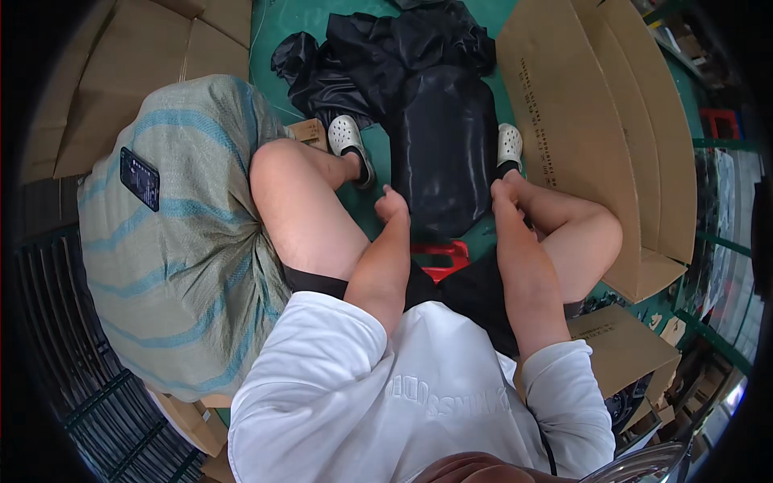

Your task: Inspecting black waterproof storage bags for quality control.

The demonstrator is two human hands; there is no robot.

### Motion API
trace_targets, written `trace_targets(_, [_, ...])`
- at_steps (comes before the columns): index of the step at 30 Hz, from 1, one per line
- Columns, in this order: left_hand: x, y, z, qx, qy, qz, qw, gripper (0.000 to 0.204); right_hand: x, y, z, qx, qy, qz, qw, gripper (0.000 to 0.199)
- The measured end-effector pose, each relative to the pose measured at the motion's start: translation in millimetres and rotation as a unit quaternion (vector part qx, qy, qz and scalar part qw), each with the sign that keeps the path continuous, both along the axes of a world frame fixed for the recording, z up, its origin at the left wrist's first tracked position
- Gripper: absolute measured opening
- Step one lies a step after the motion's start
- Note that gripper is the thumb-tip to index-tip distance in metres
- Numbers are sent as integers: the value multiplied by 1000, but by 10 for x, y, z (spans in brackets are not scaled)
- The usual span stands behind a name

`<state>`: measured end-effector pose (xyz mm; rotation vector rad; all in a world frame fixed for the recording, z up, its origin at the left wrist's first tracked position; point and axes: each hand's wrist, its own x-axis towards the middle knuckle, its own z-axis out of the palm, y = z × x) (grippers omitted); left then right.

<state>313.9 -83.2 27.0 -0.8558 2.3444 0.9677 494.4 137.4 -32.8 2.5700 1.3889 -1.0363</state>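
Note:
On the floor between my feet lies a smooth, shiny black bundle (pixel 447 149) with a rounded near end; it looks like plastic or coated fabric. More loose, crumpled black sheeting (pixel 354 60) spreads out beyond it. My left hand (pixel 392 207) is closed beside the bundle's left edge, thumb side up. Along the opposite edge, near my right ankle, my right hand (pixel 505 193) is also closed. What the fingers of either hand hold, if anything, is hidden. Just below the bundle's near end, part of a red plastic object (pixel 443 256) shows between my legs.
A large woven sack (pixel 173 241) with blue stripes bulges at my left, a phone (pixel 140 179) lying on it. Tall open cardboard (pixel 576 121) stands at my right, another box (pixel 624 342) nearer. More cardboard (pixel 153 60) is at far left. Green-framed racks (pixel 717 241) stand at right.

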Motion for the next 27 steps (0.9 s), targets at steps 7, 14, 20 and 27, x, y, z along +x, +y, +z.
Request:
trace_targets(7, [-242, 184, 236, -54, 5, 21, 998, 69, -665, 145, 1078, 168, -14, 253, 953, 46])
trace_targets(14, [50, 309, 582, 32, 423, -461, 779, 73, -1329, 319, 2563, 51, 276, 628, 726, 36])
trace_targets(20, [-181, 665, 951, 112, 456, -551, 689, 50, -1508, 491, 2888, 78, 164, 740, 648, 42])
trace_targets(27, [-1887, 887, 341, 87, 329, -301, 891, 28, -1916, 438, 3143, 94, 222, 749, 617, 42])
